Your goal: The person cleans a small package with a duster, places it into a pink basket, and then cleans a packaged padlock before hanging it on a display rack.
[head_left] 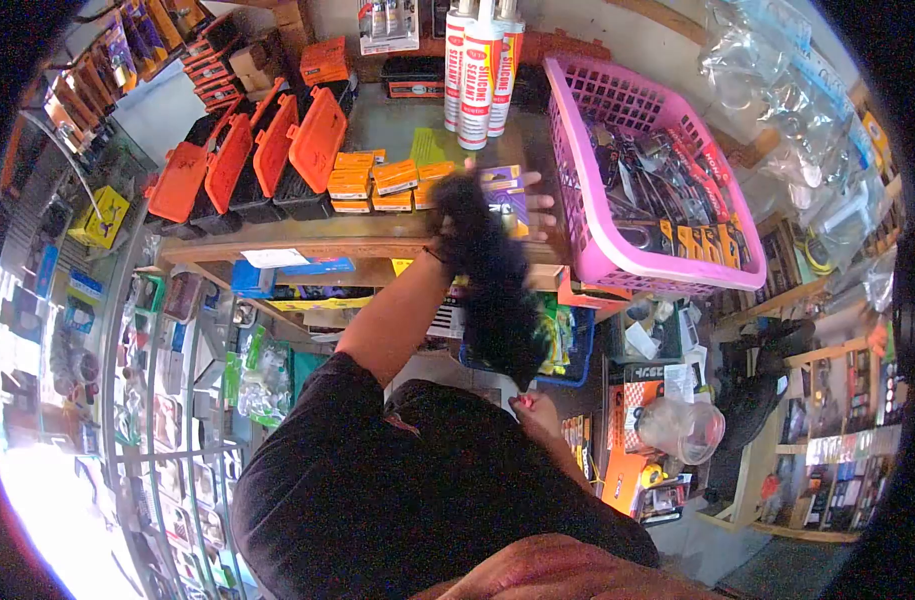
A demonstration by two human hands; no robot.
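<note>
My right hand [539, 412] is closed near my body, around the lower end of a fluffy black duster [497, 300]. The duster rises over the shelf edge, blurred by motion. Behind its upper part is my left hand [538, 203], mostly hidden, with spread fingers showing to the right of it over a purple and white packet [505, 190]. Small orange and yellow boxes [394, 178] lie to the left. White silicone sealant tubes [477, 90] stand just beyond, and a pink basket [602, 235] of packaged tools is at the right.
Open orange-lidded cases [317, 138] line the shelf's left part. The wooden shelf edge [317, 243] runs across the front. Glass shelving [142, 350] stands at the left. A clear plastic tub [695, 432] sits at the lower right, with clear plastic bags [752, 80] above.
</note>
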